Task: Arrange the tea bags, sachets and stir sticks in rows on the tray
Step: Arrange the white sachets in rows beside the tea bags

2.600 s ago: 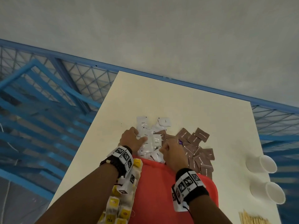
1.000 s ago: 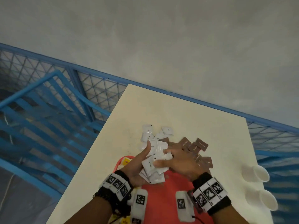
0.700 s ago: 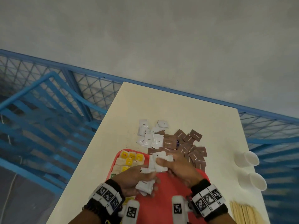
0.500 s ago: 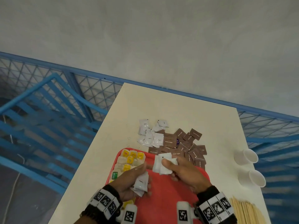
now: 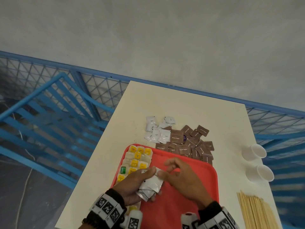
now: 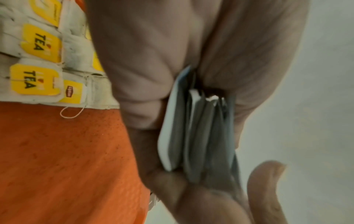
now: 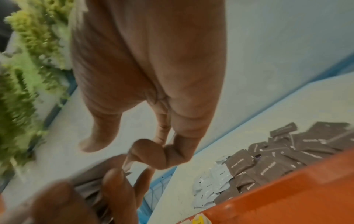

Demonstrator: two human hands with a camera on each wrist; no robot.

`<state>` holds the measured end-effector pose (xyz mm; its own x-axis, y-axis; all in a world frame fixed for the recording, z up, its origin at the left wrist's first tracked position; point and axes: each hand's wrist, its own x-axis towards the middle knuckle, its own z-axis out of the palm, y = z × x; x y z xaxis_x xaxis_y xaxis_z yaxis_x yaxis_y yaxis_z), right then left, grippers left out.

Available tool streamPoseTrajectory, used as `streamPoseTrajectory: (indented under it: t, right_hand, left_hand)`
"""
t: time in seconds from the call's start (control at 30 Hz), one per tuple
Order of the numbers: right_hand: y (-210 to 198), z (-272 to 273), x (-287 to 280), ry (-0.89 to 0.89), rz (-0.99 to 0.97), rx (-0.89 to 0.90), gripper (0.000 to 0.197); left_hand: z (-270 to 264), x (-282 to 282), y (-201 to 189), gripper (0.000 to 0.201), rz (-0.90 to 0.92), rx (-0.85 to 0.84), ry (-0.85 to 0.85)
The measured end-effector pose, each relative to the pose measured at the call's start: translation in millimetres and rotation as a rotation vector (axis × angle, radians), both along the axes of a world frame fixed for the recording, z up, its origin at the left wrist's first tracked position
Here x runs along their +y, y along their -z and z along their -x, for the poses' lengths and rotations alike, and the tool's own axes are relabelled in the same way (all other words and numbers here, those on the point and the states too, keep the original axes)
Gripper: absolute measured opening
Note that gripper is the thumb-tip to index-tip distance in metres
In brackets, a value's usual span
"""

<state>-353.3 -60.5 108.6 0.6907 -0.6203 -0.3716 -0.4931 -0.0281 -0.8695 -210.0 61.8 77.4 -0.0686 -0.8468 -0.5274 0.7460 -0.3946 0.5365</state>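
We gather white sachets over the red tray (image 5: 189, 202)

Our left hand (image 5: 134, 185) now grips the whole stack of white sachets (image 5: 151, 185); our right hand (image 5: 183, 179) comes back to pinch its top edge.

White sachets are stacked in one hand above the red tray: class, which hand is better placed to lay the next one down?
Right. The left hand grips the white sachets, while the right hand pinches the top one above the tray.

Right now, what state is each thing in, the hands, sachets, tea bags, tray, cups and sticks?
Left hand: grips a stack of white sachets.
Right hand: pinches the top sachet.
Tea bags: in rows along the tray's left edge.
Tray: middle bare.
Brown sachets: heaped on the table.
Cups: on their sides.
Sticks: bundled, on the table.
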Motion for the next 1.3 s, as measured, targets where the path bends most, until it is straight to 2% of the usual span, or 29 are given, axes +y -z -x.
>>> streamPoseTrajectory:
  t: [0.1,0.2,0.33,0.43,0.5,0.53,0.6,0.67,0.77,0.8,0.83,0.9,1.03,1.13,1.2,1.23,1.3]
  right_hand:
    - [0,9,11,0.045,0.027,0.012,0.037]
    - [4,14,25,0.069,0.04,-0.057,0.021]
    - [10,24,22,0.134,-0.045,-0.093,0.01]
    - [17,26,24,0.12,-0.057,-0.064,0.01]
    - [20,23,26,0.119,-0.083,-0.062,0.009]
    - [21,21,26,0.131,-0.108,-0.06,0.008]
    - [22,14,25,0.17,-0.163,-0.08,0.009]
    - [17,6,25,0.179,-0.211,-0.129,0.01]
    - [12,-6,28,0.065,-0.215,-0.147,0.013]
    - [11,-11,30,0.04,-0.193,-0.132,0.013]
    - [12,-14,30,0.033,-0.16,-0.118,0.013]
    - [15,-20,32,0.076,-0.156,-0.123,0.017]
    - [22,-15,35,0.223,-0.302,-0.144,0.02]
    - [32,-7,38,0.167,-0.288,-0.06,0.015]
    - [40,-6,37,0.175,-0.296,-0.042,0.012]
    - [45,-8,33,0.196,-0.285,-0.032,0.014]
    - [59,-14,19,0.252,-0.218,0.015,0.021]
  left_hand:
    - [2,4,1,0.037,0.046,-0.026,-0.027]
    - [6,9,10,0.041,0.061,-0.122,0.017]
    - [11,18,17,0.029,0.103,-0.344,0.059]
    - [9,23,15,0.033,0.111,-0.556,0.086]
    - [6,25,16,0.036,0.137,-0.612,0.112]
    - [5,26,15,0.033,0.143,-0.63,0.136]
    - [1,26,9,0.008,0.137,-0.676,0.164]
    - [-4,25,10,0.018,0.141,-0.684,0.173]
    - [-12,25,6,0.009,0.127,-0.677,0.201]
    - [-14,26,9,0.024,0.136,-0.677,0.215]
    - [-15,27,9,0.028,0.142,-0.679,0.237]
    - [-18,29,9,0.018,0.104,-0.664,0.189]
    - [-22,32,18,0.026,0.081,-0.652,0.112]
    - [-22,34,26,0.021,0.027,-0.633,0.072]
    - [-22,36,34,0.029,-0.002,-0.624,0.071]
    - [-23,36,34,0.031,-0.023,-0.62,0.071]
    - [-25,39,36,0.023,-0.077,-0.622,0.044]
